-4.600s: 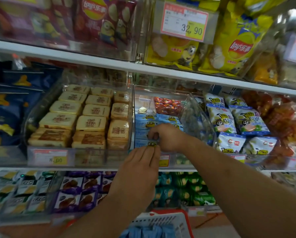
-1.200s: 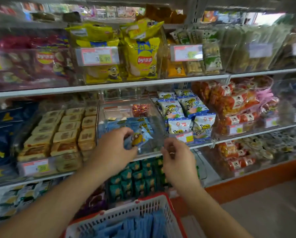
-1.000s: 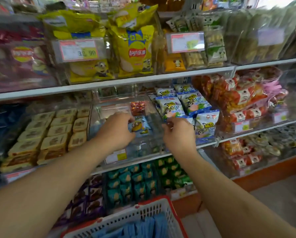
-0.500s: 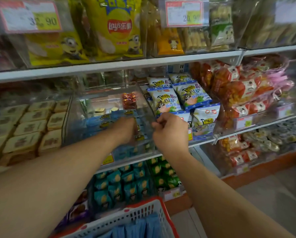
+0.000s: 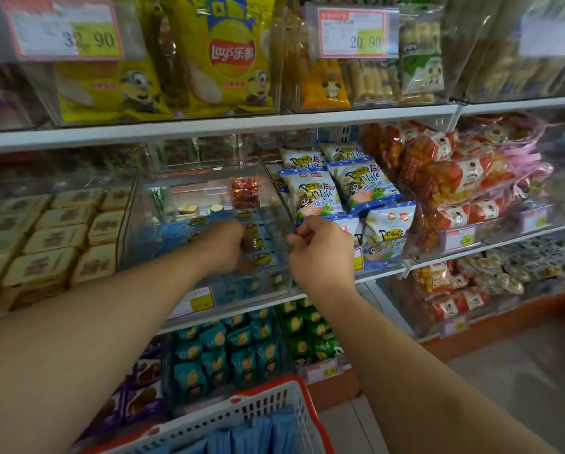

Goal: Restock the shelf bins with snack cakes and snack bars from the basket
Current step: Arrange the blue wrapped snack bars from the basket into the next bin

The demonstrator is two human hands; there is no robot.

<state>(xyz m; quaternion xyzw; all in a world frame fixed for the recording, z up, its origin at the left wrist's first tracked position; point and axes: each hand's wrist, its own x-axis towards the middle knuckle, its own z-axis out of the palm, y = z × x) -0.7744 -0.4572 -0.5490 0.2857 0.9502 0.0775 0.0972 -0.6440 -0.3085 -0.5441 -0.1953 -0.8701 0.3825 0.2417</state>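
Note:
A clear plastic shelf bin on the middle shelf holds rows of blue snack packets with yellow figures. My left hand reaches inside the bin and rests among the packets; its fingers are hidden behind the hand. My right hand has its fingers curled round the bin's right wall edge. At the bottom, a white basket with a red rim holds several more blue packets.
Tan wrapped cakes fill the bin to the left. White and blue puffed snack bags and red bags sit to the right. Yellow chip bags stand on the shelf above. Teal and green packets lie on the shelf below.
My left hand went from holding a blue packet in front of the bin to deep inside it. My right hand rose to the bin's right wall. The view moved closer.

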